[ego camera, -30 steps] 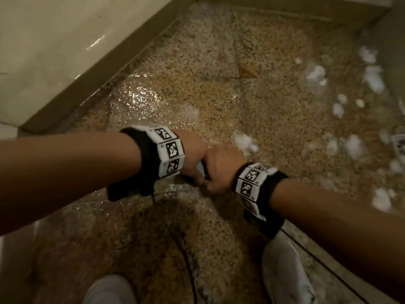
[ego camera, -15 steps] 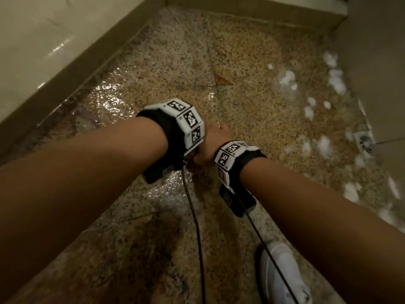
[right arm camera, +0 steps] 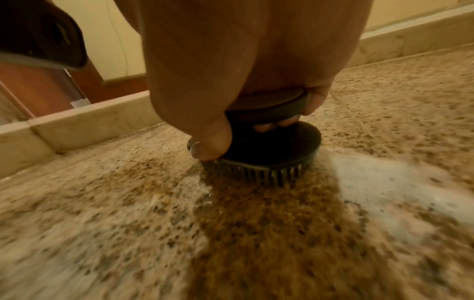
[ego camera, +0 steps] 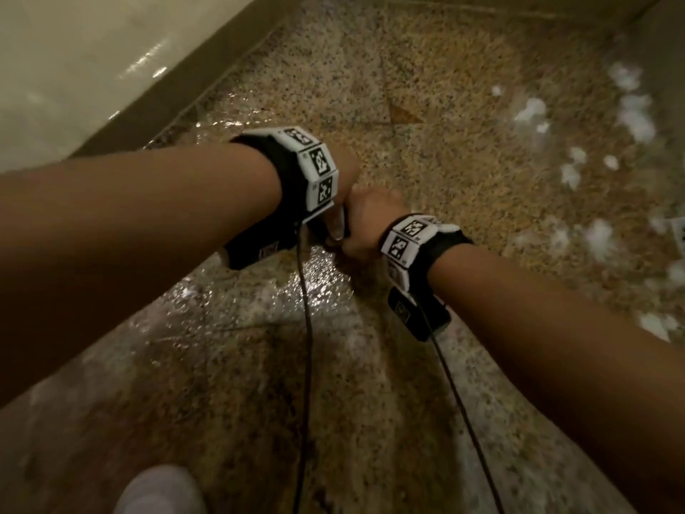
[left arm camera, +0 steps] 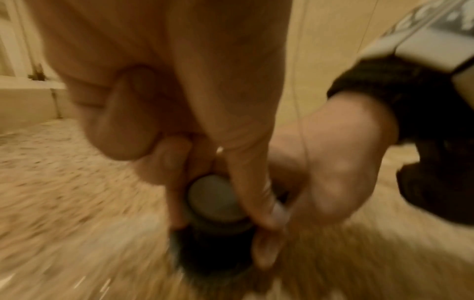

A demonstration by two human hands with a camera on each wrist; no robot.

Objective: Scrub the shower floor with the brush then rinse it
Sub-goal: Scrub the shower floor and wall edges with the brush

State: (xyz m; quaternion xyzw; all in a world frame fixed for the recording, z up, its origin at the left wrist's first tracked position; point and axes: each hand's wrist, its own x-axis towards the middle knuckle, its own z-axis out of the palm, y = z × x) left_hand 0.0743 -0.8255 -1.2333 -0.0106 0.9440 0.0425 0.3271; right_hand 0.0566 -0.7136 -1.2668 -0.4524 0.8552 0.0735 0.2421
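A round black brush stands bristles-down on the wet, speckled shower floor. My right hand grips its knob from above, thumb at the base's edge and fingers curled under the knob. My left hand is pressed against the right one, and its fingers curl down round the grey-topped knob. In the head view both hands, the left hand and the right hand, meet mid-floor and hide the brush.
White foam clumps lie scattered along the right side of the floor, with a smear beside the brush. A pale tiled wall and kerb run along the left. A white shoe stands bottom left. Thin cables hang from both wrists.
Both hands have pushed the brush away from me across the floor while keeping their hold. The view has shifted; the right shoe has left the picture and a shoe shows bottom left.
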